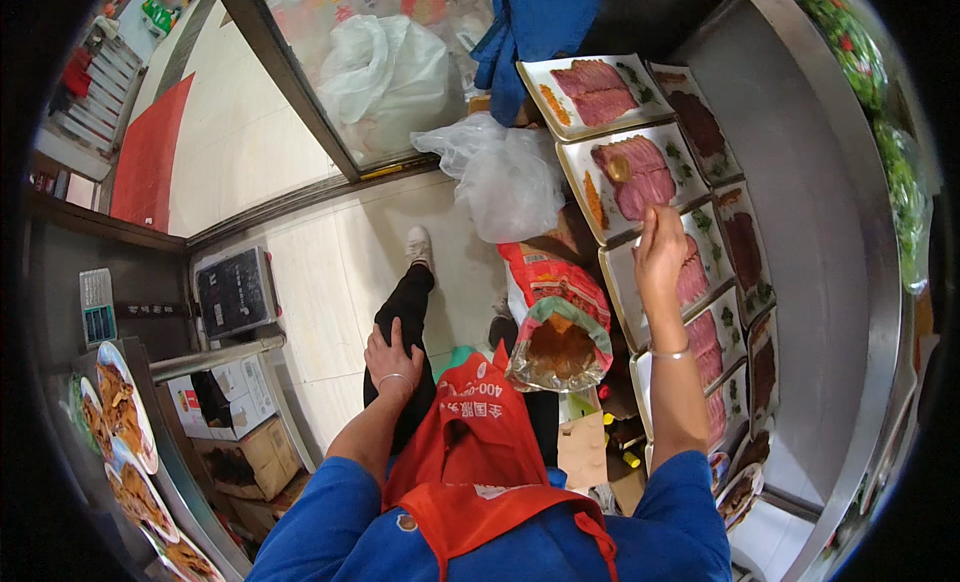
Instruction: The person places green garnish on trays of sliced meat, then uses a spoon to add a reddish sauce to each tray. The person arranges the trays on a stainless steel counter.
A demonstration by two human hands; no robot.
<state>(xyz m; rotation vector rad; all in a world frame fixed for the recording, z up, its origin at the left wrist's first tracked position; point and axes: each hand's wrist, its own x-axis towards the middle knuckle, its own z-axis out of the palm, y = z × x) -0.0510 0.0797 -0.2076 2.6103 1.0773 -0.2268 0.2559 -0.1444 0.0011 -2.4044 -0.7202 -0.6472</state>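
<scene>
My left hand (394, 358) rests with spread fingers on my knee, holding nothing. My right hand (661, 244) is over a row of rectangular white plates, its fingertips pinched together at the lower edge of the plate (576, 162) with sliced pink meat (645, 192). Whether anything small is between those fingertips cannot be told. A round golden thing (619, 168) lies on that meat. Orange shreds (594, 199) and green herb sprigs (679, 162) flank the slices. Just left of my right forearm stands an opened bag (562, 304) of reddish-brown powder or crumbs (561, 349).
A steel-framed case with a curved rim (862, 169) bounds the plates on the right. White plastic bags (510, 184) lie beside them. On the left are a platform scale (236, 293), a cardboard box (251, 458) and oval plates of brown food (124, 402). A glass door frame (289, 79) stands ahead.
</scene>
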